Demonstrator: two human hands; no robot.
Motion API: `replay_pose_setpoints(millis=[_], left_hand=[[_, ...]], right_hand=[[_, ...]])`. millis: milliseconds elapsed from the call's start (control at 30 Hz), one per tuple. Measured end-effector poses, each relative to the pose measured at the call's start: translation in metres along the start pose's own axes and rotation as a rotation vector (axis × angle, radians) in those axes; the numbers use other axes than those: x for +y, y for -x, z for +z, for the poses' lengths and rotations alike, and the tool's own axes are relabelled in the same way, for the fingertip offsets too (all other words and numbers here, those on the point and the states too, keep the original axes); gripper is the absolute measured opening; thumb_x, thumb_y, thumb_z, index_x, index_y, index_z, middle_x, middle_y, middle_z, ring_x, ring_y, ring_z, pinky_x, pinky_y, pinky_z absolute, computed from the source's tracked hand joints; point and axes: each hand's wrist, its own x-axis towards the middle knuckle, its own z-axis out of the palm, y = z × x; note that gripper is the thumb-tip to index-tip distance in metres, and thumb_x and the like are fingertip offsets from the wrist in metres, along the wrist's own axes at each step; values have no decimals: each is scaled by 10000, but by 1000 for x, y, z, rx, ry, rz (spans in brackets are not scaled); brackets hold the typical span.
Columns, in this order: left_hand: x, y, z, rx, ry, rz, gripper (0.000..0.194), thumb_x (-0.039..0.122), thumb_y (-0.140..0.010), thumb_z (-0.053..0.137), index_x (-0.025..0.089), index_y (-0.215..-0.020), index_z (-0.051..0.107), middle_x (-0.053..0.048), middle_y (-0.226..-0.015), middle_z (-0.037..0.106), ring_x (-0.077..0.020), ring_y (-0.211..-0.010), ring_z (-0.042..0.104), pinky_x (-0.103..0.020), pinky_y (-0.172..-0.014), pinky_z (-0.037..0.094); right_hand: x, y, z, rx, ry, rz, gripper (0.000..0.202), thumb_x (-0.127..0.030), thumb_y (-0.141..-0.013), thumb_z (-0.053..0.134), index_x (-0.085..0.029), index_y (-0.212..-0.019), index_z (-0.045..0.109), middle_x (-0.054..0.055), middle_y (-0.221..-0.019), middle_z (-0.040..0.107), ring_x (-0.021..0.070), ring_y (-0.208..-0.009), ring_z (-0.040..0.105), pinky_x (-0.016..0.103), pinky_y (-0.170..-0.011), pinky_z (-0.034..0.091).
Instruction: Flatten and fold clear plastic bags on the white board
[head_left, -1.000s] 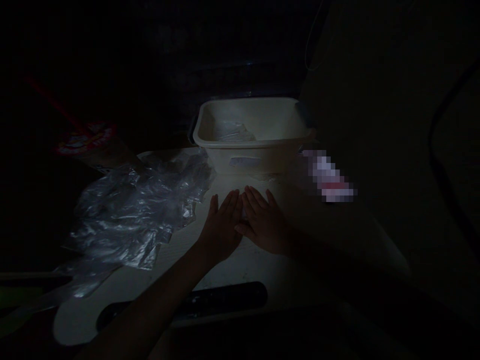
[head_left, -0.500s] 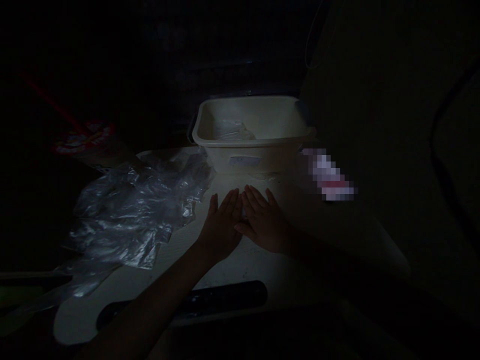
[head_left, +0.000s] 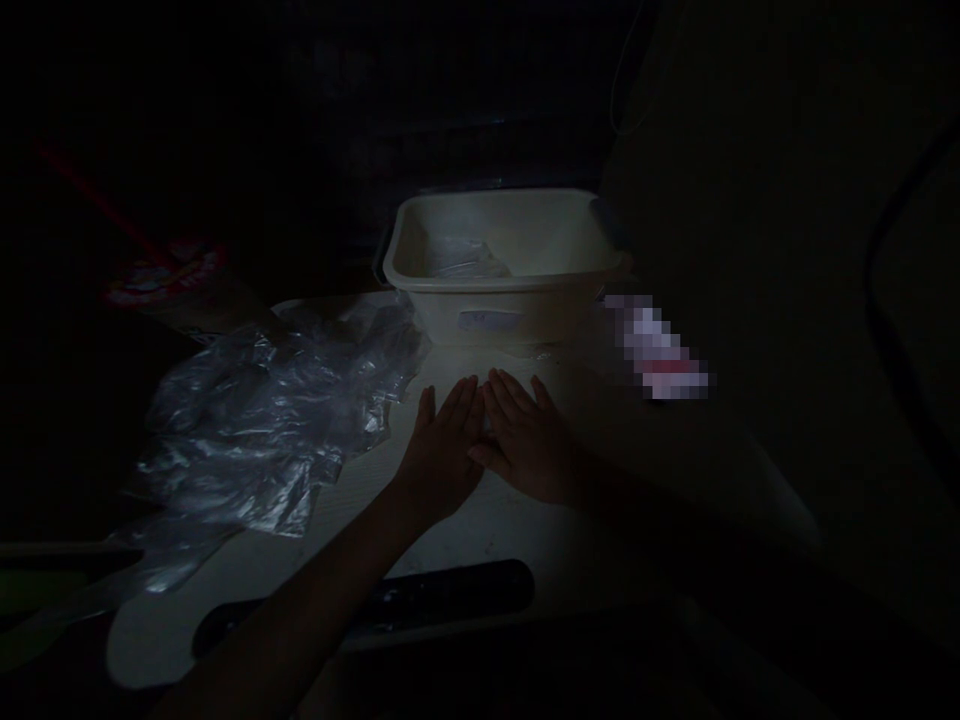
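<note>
In dim light, my left hand lies palm down over the white tabletop, its fingers stretched out. My right hand lies flat beside it, with the two hands touching at the fingertips and the right thumb meeting the left hand. A small pale patch shows between them; what it is, I cannot make out. Just beyond the fingertips stands a cream plastic basin with a label on its front and some clear plastic inside. Crumpled clear plastic bags lie to the left of my left hand.
A cup with a red straw stands at the far left behind the bags. A pixelated item lies right of the basin. Along the near table edge runs a dark elongated slot or bar. A dark cable hangs at the right.
Both hands keep the same flat pose and place. The view has shifted very slightly, and nothing has been picked up or let go.
</note>
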Motion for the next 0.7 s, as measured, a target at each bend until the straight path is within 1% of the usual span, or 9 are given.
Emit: replay_pose_setpoints(millis=[133,200,233,300,367,467,567,700], left_hand=[[0,0,0,-3,0,-1,510,260,-785,273,21,-1232,216,-181,-1318,209,-253,-1218,124,-491,-954,81],[1,0,0,-3,2,-6,503,261,-791,270,23,-1231,216,-180,-1314,220,-253,-1217,128,-493,-953,88],[1,0,-1,2,4,-11,493,261,-799,260,27,-1231,218,-177,-1314,223,-248,-1218,128,-492,-954,89],[2,0,-1,17,5,-17,470,264,-818,234,34,-1228,225,-172,-1314,227,-240,-1219,129,-488,-957,91],[3,0,-2,28,6,-16,461,272,-831,217,38,-1227,225,-169,-1316,223,-233,-1220,129,-484,-959,91],[3,0,-2,42,14,-11,466,279,-837,219,51,-1242,196,-161,-1320,218,-229,-1221,127,-480,-961,94],[3,0,-2,62,40,-9,480,280,-836,231,77,-1262,145,-145,-1327,210,-225,-1223,120,-478,-960,109],[3,-1,-1,83,79,-24,513,293,-834,245,74,-1273,92,-148,-1334,183,-224,-1226,102,-478,-959,111]], right_hand=[[1,0,0,-4,-30,-7,666,-525,-785,167,-37,-1221,296,178,-1300,252,261,-1205,164,466,-947,121],[4,-2,-2,22,-63,-14,625,-502,-788,213,-50,-1205,324,174,-1289,279,259,-1193,198,466,-937,151],[6,-3,-3,42,-90,-21,582,-481,-789,248,-67,-1182,361,164,-1274,313,253,-1177,234,454,-929,181],[15,-7,-5,97,-168,-24,443,-402,-787,328,-108,-1088,466,131,-1190,430,226,-1102,349,395,-895,264],[27,-11,-6,158,-246,16,302,-287,-773,384,-130,-979,539,98,-1043,533,190,-977,448,328,-838,329],[45,-17,-3,208,-311,124,224,-176,-730,415,-131,-885,572,77,-872,578,169,-840,494,291,-765,366],[53,-20,1,175,-341,157,170,-173,-704,446,-145,-801,583,59,-809,582,161,-787,501,276,-729,368],[49,-22,0,113,-320,127,130,-232,-701,477,-167,-733,585,35,-735,583,145,-723,503,260,-695,355]])
